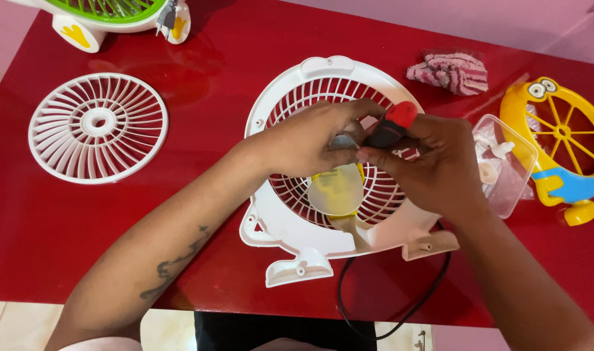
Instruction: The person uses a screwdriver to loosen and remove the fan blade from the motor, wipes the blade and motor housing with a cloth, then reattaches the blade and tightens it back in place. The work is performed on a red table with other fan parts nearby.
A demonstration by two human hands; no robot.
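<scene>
A white round fan housing (290, 227) with a grille lies flat on the red table (212, 84). A translucent yellow-tinted fan blade (336, 190) sits at its centre. My right hand (433, 162) grips a screwdriver (391, 127) with a red and black handle, held upright over the fan's hub. My left hand (306, 140) rests on the hub beside the screwdriver's tip and pinches a grey part there. The tip itself is hidden by my fingers. A black cord (375, 312) runs from the housing off the table's front edge.
A loose white fan grille (99, 127) lies at the left. A green-and-white fan (108, 16) stands at the back left, a yellow fan frame (560, 146) at the right. A clear plastic box (505, 162) with small parts sits beside my right hand. A folded pink cloth (449, 73) lies behind it.
</scene>
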